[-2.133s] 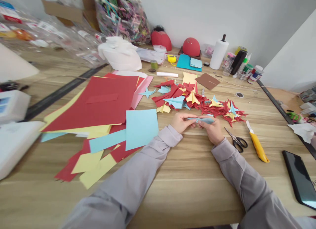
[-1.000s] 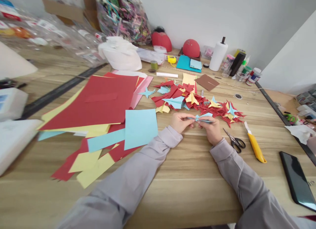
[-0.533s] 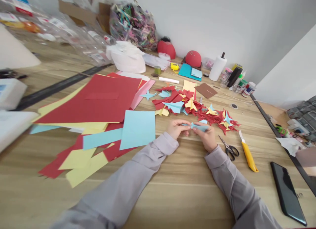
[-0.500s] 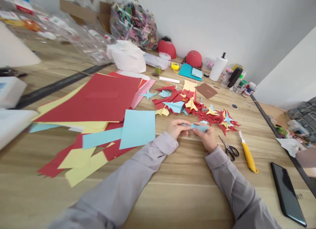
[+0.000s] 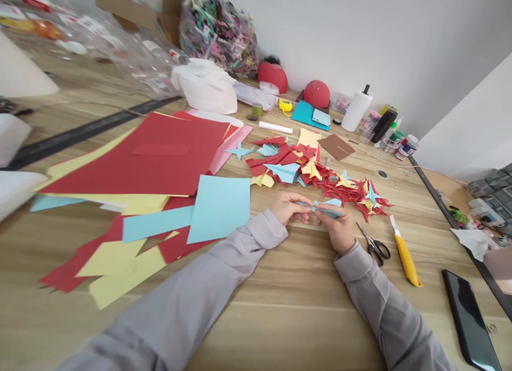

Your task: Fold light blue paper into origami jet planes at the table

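Near the middle of the table, a small folded piece of light blue paper (image 5: 330, 213) is pinched between both hands. My left hand (image 5: 288, 208) grips its left end, fingers closed. The right end is in the closed fingers of my right hand (image 5: 338, 227). Just beyond my hands lies a pile of folded red, yellow and blue paper shapes (image 5: 286, 160). A flat light blue sheet (image 5: 221, 208) is to the left of my left hand. Scissors (image 5: 375, 244) and a yellow cutter (image 5: 407, 259) rest to the right of my right hand.
Large red sheets (image 5: 160, 168) are stacked at left over yellow ones, with loose strips in front. A black phone (image 5: 470, 317) lies at right. Along the back stand a white bottle (image 5: 357, 111), red domed objects (image 5: 317, 94) and a filled plastic bag (image 5: 218, 35).
The view has shifted slightly. The blue paper between my fingers has changed angle, and more of it shows above my right fingers. Both hands keep their hold.
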`<state>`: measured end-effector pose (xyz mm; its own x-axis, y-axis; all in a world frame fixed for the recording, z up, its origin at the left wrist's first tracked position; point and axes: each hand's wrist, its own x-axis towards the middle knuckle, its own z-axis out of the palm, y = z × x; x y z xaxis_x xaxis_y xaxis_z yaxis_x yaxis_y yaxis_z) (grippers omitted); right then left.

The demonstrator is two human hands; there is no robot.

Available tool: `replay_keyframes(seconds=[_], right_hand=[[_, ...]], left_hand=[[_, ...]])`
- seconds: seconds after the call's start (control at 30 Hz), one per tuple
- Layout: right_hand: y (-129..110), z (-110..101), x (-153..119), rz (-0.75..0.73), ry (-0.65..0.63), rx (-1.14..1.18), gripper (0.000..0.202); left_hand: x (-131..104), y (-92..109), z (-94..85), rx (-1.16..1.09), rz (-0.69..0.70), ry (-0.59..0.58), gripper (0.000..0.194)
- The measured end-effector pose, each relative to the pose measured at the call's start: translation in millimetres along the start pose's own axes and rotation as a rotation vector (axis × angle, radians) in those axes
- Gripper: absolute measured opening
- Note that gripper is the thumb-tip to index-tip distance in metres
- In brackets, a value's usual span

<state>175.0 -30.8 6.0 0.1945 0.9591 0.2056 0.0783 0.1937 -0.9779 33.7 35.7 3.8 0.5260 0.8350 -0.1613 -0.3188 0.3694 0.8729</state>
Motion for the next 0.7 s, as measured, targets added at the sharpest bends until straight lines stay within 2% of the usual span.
replay_keyframes(seconds=[0.3, 0.47, 0.7], right_hand=[[1.0, -2.1, 0.5, -0.037, 0.034, -0.009, 0.007], [0.1, -2.9, 1.0, -0.034, 0.039, -0.02, 0.006], [3.3, -4.7, 1.5, -0.061, 0.027, 0.01, 0.005]], left_hand=[[-2.0, 2.2, 2.6, -0.068, -0.092, -0.002, 0.017], [-4.2, 3.4, 3.6, -0.083, -0.064, -0.045, 0.018], [-2.2, -1.9, 6.4, -0.014, 0.032, 0.032, 0.034]])
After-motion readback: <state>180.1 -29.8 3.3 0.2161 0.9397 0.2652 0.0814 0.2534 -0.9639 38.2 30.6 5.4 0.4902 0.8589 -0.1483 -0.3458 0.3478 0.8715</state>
